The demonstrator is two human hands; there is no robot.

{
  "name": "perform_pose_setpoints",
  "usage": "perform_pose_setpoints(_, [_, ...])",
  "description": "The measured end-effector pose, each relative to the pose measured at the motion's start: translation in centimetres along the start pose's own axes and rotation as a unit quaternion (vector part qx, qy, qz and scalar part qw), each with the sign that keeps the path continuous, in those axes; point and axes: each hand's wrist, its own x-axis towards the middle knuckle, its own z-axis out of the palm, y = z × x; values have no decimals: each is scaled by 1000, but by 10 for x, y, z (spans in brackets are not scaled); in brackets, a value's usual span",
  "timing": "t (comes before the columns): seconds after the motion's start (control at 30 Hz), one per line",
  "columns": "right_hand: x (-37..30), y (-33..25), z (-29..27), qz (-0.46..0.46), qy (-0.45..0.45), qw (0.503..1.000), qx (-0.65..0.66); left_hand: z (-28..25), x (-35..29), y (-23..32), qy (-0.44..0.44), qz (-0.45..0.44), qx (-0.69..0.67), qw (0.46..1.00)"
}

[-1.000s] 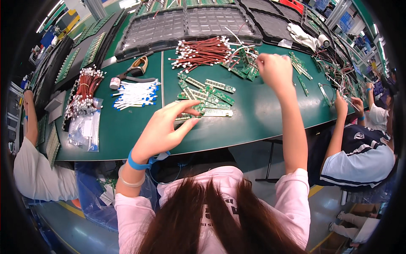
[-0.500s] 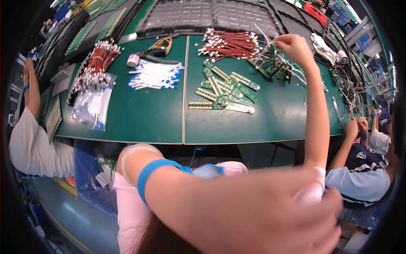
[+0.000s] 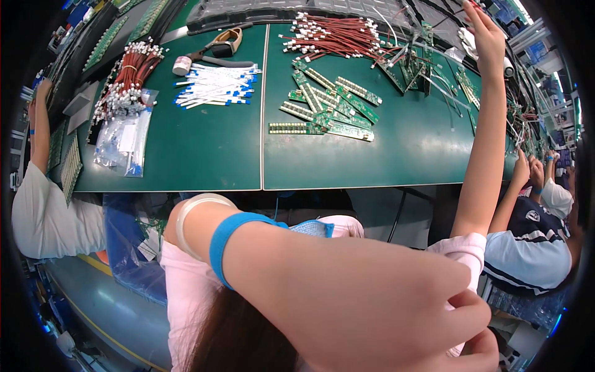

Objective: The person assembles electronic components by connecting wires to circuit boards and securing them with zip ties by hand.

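Observation:
My left hand [image 3: 403,297] is large and close, reaching across to the right, with a blue wrist strap [image 3: 226,248] behind it. Its fingers curl near my right sleeve; their tips are hidden. My right arm stretches far forward, and my right hand [image 3: 486,40] is at the top right, fingers bunched upward near the picture's edge. What they pinch, if anything, is too small to make out. Left of that hand stand upright green circuit boards [image 3: 421,68] with white and dark wires. Nearer me, narrow circuit boards [image 3: 338,108] lie in a loose pile.
Red cables [image 3: 338,34] lie at the back, and a tied cable bundle [image 3: 130,74] at left. Between them are white strips with blue ends [image 3: 217,84], pliers [image 3: 223,53] and a small white jar [image 3: 181,66]. Clear bags [image 3: 127,139] lie front left. Co-workers sit on both sides.
My right hand has moved away and to the right, off the white wires above the boards. My left fingers have curled more. The view has tilted, so the table appears higher.

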Motion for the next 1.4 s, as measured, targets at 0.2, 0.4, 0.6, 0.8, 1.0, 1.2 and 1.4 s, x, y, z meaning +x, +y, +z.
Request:
perform_pose_setpoints(0.2, [2,-15,-3,-27,5,991,132,5,0,-1,-13,4,-41,999])
perform_pose_setpoints(0.4, [1,-36,-15,-92,100,926,352,-7,-2,-6,-30,2,-60,998])
perform_pose_setpoints(0.6, [-34,-23,-59,27,-205,913,351,-53,-73,-67,-48,-300,270,913])
perform_pose_setpoints(0.8, [-135,-24,-11,157,-254,925,237,-56,-95,-83,-90,-436,344,826])
perform_pose_setpoints(1.0, [-162,-23,15,295,-323,846,306,-28,-78,-137,-138,-521,452,711])
perform_pose_setpoints(1.2, [-168,-15,21,332,-352,792,372,-42,-87,-165,-127,-643,310,689])
perform_pose_setpoints(1.4, [-176,-15,22,346,-317,755,458,-47,-77,-146,162,-633,10,757])
